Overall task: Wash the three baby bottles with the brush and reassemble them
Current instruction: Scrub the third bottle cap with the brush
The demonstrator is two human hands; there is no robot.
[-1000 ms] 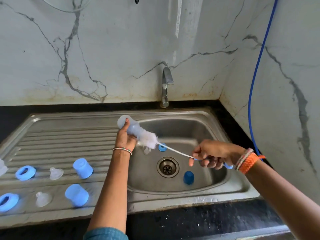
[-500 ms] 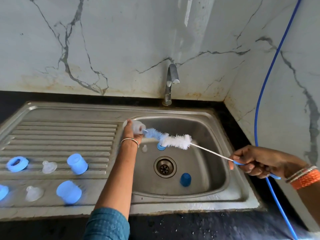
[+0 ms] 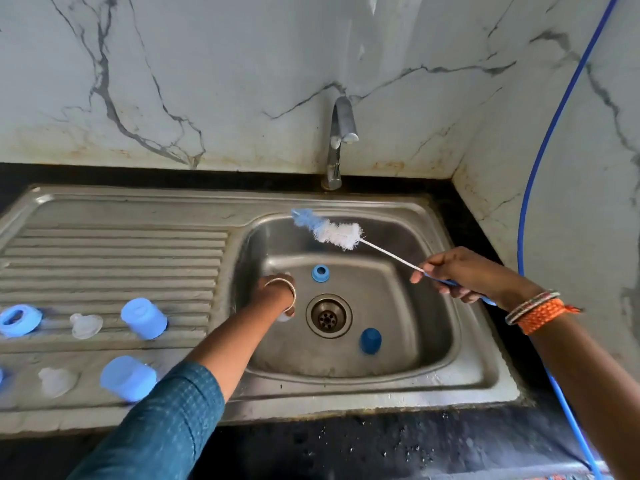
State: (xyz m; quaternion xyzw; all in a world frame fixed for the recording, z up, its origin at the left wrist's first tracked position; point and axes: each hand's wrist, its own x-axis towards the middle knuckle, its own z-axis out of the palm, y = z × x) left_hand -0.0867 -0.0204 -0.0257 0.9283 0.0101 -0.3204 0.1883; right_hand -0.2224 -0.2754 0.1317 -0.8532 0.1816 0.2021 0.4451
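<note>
My left hand reaches down into the sink basin, left of the drain. Its fingers are hidden behind the wrist. Only a pale, translucent bit of the baby bottle shows under it. My right hand grips the blue handle of the bottle brush. The white and blue bristle head hangs free over the back of the basin, clear of the bottle. A blue screw ring and a dark blue cap lie on the basin floor.
On the ribbed drainboard at left stand two light blue caps, two clear nipples and a blue ring. The tap rises behind the basin. A blue hose runs down the right wall.
The brush has come out of the bottle and moved up and back. My left hand has dropped with the bottle from the basin's rim down to its floor.
</note>
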